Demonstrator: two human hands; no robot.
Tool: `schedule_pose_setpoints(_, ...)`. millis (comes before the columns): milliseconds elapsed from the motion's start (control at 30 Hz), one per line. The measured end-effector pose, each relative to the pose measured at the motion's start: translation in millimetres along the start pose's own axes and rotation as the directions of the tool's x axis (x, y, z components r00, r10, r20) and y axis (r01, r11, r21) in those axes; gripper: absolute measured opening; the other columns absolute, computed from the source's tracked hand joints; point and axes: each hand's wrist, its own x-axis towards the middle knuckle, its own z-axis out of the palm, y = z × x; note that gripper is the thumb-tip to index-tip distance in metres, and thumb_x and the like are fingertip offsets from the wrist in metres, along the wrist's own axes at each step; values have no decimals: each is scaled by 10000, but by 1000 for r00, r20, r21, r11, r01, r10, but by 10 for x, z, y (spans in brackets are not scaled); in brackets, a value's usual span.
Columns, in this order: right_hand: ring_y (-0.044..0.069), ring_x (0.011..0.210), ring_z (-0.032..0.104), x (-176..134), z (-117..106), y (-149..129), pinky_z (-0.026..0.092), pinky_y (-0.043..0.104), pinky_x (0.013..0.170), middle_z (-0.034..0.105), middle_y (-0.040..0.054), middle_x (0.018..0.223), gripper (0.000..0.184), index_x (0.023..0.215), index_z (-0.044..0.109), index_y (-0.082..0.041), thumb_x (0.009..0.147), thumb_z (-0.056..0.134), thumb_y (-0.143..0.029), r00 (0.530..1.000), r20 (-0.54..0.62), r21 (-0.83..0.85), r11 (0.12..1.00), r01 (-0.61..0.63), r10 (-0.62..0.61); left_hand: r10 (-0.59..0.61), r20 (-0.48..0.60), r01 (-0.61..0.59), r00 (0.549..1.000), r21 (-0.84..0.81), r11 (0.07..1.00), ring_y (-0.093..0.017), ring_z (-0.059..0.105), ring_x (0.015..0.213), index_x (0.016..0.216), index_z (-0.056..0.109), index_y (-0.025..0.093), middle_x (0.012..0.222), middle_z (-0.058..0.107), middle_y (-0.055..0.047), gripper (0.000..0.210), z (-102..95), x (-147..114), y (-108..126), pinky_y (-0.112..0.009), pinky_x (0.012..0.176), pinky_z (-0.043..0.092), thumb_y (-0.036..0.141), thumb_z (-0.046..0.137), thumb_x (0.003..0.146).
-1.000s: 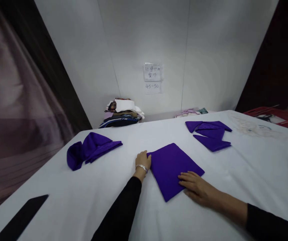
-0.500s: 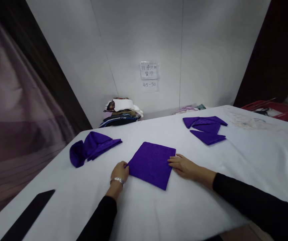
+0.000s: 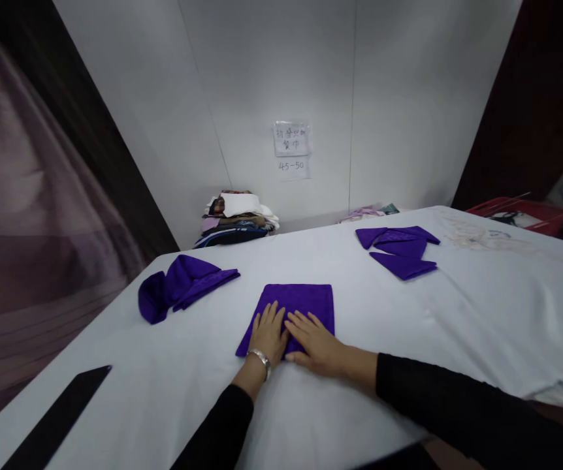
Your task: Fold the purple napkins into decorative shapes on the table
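A purple cloth napkin [image 3: 301,297], folded into a square, lies on the white-covered table [image 3: 203,391] in front of me. My left hand [image 3: 268,336] rests on it palm down, fingers stretched forward, with a silver bracelet at the wrist. Right beside it, my right hand [image 3: 315,343] presses flat on the napkin's near right part, fingers extended. The two hands nearly meet over the near half of the cloth and hide much of that edge.
Folded purple napkins [image 3: 188,281] stand at the left, and more purple napkins [image 3: 402,251] lie at the back right. A black strip [image 3: 61,414] sits at the near left. Behind the table are a clothes pile [image 3: 237,222], a red basket [image 3: 546,215] and a wall sign [image 3: 291,140].
The napkin has turned so its far edge runs level across, and sits slightly further left. Both hands have left its side corners and come together flat on top of it.
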Motion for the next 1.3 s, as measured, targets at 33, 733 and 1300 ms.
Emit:
schedule_pose_setpoints(33,250,1330,91,37,18,73,66,450,1064,176,141,1443,736,1398,187,-118,846,305,-590,999,-1,-19,999,-49,49,-7,40,6,999,18,1000,-232,212,1317,1294,382,168,1423,296,-83,483,47,17,22,-444,1065,196,350,353,847)
schedule_pose_setpoints(733,254,1326,119,53,-358,1179,91,495,1038,196,137,1440,699,1380,237,-108,867,204,-582,869,-137,-168,854,-493,475,-42,100,38,994,39,999,-214,151,1335,1340,314,174,1445,240,-59,566,92,-18,18,-435,1081,140,471,234,865)
schedule_pose_setpoints(1300,275,1328,85,-432,70,285,21,495,1048,147,122,1451,756,1407,150,-180,824,287,-640,994,106,-95,995,13,-3,-22,72,17,997,65,998,-218,136,1337,1352,286,183,1447,241,-62,595,214,-14,-35,-436,1077,135,507,173,865)
